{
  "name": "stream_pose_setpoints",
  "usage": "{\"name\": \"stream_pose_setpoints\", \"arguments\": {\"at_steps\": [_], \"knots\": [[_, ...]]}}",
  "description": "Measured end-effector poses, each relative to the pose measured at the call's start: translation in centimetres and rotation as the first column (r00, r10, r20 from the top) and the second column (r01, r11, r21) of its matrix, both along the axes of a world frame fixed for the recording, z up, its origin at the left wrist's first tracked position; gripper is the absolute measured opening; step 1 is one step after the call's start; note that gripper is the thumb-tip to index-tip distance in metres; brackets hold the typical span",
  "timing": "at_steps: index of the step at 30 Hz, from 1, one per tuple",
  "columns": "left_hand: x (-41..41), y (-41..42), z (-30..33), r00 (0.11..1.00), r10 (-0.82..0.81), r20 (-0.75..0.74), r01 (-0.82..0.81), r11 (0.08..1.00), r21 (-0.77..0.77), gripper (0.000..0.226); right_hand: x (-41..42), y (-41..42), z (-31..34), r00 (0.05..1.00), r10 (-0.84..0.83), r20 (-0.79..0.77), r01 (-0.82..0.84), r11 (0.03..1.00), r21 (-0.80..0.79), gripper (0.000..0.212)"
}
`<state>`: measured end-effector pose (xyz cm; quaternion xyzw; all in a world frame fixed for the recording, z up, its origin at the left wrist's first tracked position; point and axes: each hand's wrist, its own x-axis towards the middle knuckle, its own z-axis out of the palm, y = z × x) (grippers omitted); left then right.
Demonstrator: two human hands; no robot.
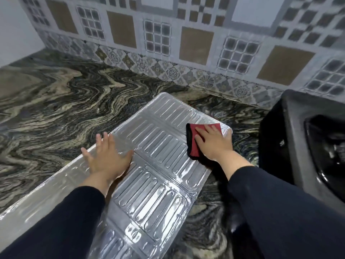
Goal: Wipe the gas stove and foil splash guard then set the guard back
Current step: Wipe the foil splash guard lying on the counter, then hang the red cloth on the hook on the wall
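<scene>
The foil splash guard (149,165) lies flat on the marbled surface (56,101) — silver, ribbed, panels unfolded, running diagonally. On its far right corner sits a red cloth (194,146) with black edging. The black gas stove (298,146) stands just beside it, at right.

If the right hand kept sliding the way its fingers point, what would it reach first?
The right hand points up-left across the foil splash guard; past the red cloth only more ribbed foil, then probably the guard's far edge.

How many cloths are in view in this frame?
1. A red cloth lies flat under the right hand, at the far right end of the foil guard on the counter. The left hand holds none. Others may be hidden under the sleeves.
</scene>
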<state>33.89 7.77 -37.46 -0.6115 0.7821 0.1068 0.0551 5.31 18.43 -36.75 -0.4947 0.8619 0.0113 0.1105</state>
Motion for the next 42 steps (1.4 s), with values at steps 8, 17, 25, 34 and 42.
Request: {"name": "stream_pose_setpoints", "arguments": {"at_steps": [8, 17, 25, 34, 42], "knots": [[-13.8, 2.9, 3.2, 0.866, -0.357, -0.351, 0.328, 0.934, -0.141, 0.050, -3.6, -0.5, 2.6, 0.983, -0.012, 0.186, 0.036, 0.991, -0.126, 0.051], [-21.4, 1.9, 1.8, 0.834, -0.481, -0.270, 0.498, 0.867, -0.010, 0.038, -5.8, -0.5, 3.0, 0.985, 0.153, -0.082, -0.161, 0.982, -0.100, 0.025], [-22.2, -0.4, 7.8, 0.567, -0.379, -0.731, 0.483, 0.872, -0.077, 0.039, -8.7, -1.4, 11.2, 0.824, -0.006, 0.566, 0.184, 0.949, -0.257, 0.024], [-25.5, -3.0, 24.4, 0.318, -0.557, -0.767, 0.399, 0.813, -0.425, 0.040, -10.3, -2.1, 26.7, 0.951, 0.113, 0.288, 0.093, 0.783, -0.615, 0.029], [-30.3, -5.8, 36.0, 0.253, -0.734, -0.630, 0.294, 0.679, -0.673, 0.038, -14.5, -6.0, 37.3, 0.989, 0.009, -0.144, -0.133, 0.457, -0.880, 0.022]]}}
